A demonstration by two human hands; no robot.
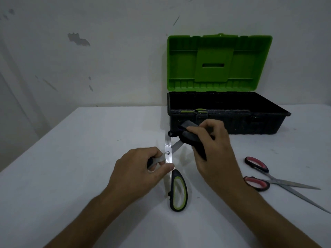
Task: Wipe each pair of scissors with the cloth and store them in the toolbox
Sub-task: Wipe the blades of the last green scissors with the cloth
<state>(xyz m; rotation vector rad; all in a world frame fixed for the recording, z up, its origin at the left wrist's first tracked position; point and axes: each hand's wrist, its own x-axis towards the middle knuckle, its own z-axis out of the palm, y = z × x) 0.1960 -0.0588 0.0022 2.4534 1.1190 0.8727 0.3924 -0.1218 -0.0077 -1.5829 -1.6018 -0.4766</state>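
While the green-handled scissors (176, 187) lie spread open on the white table (89, 158), we are partway through wiping them. Our left hand (141, 169) pinches one handle, fingers curled shut around it, just beside the pivot screw. Our right hand (209, 145) is closed on the dark cloth (190, 136), which wraps the far end of one blade; the other blade runs straight away from us, bare.

Toolbox (229, 120) stands open behind, green lid up against the wall. Green-and-dark shapes show at its near inner edge, which we judge to be a pair already stored; too dim to be sure.

Red-handled scissors (268, 179) lie open on the table to our right, well apart from both hands, apparently not yet wiped.

Our reckoning: possibly one pair done, one under the cloth, one waiting. Left to do: finish these blades, box them, then the red pair.
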